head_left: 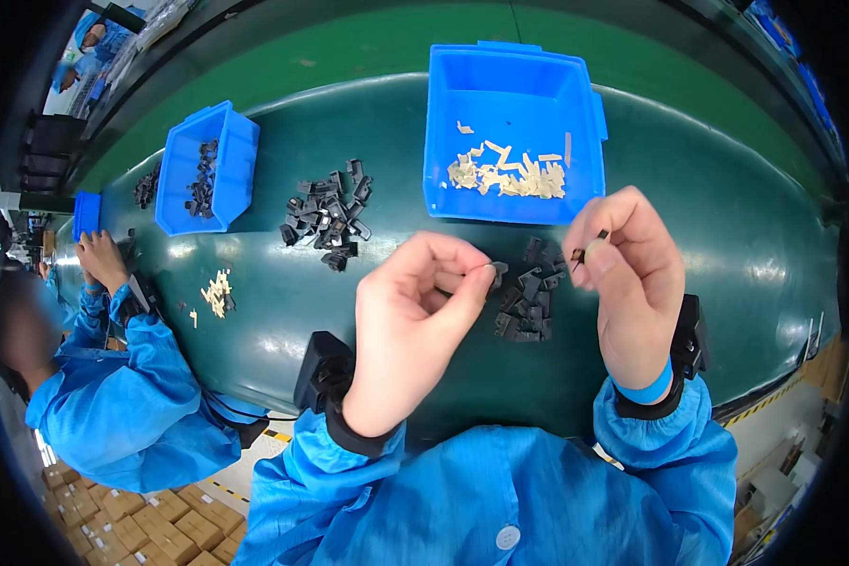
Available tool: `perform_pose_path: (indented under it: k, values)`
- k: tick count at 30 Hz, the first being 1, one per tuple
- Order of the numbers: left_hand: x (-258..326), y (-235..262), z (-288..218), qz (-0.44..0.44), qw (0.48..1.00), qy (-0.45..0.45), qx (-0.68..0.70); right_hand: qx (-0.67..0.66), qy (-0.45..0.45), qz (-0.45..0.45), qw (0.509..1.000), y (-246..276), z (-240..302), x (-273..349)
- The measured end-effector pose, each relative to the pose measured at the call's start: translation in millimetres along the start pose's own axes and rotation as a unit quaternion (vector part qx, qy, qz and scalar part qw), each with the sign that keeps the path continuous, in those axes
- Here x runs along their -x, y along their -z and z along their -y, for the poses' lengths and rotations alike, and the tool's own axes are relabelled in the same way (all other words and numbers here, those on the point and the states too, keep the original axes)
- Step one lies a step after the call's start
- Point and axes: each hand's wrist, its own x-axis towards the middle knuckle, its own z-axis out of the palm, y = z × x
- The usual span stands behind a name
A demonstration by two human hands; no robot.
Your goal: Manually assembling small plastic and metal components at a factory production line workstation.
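My right hand (640, 292) is raised over the table, its thumb and forefinger pinched on a small black part (577, 256). My left hand (407, 316) is to the left with thumb and forefinger tips together; whatever is between them is too small to make out. Between and below the hands lies a loose pile of black plastic parts (528, 307) on the green table. Just beyond them stands a blue bin (509, 99) with cream-coloured strips (511, 176) scattered over its bottom.
A heap of black plastic parts (328, 215) lies left of the bin, with small cream strips (219, 294) nearer the left. Another blue bin (239, 170) holds dark parts. At the far left, a co-worker in blue (141, 406) works at the same green table (764, 245).
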Motion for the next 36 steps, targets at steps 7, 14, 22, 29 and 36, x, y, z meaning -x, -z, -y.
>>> perform_pose_path:
  k: [7,14,22,29,36]
  values:
    - [10,17,-8,0.097,0.931,0.092,0.339,-0.048,-0.074,0.053,0.995,-10,-3,6]
    - [16,19,-10,0.097,0.928,0.074,0.351,-0.057,-0.129,0.067,0.988,-13,-3,7]
    - [23,15,3,0.017,0.981,-0.169,0.098,-0.134,-0.181,0.087,0.971,-15,0,10]
    - [27,22,-5,-0.036,0.933,-0.318,-0.166,-0.094,-0.185,0.071,0.976,-23,7,14]
    - [28,25,-4,-0.024,0.905,-0.367,-0.213,-0.032,-0.172,0.09,0.98,-22,4,16]
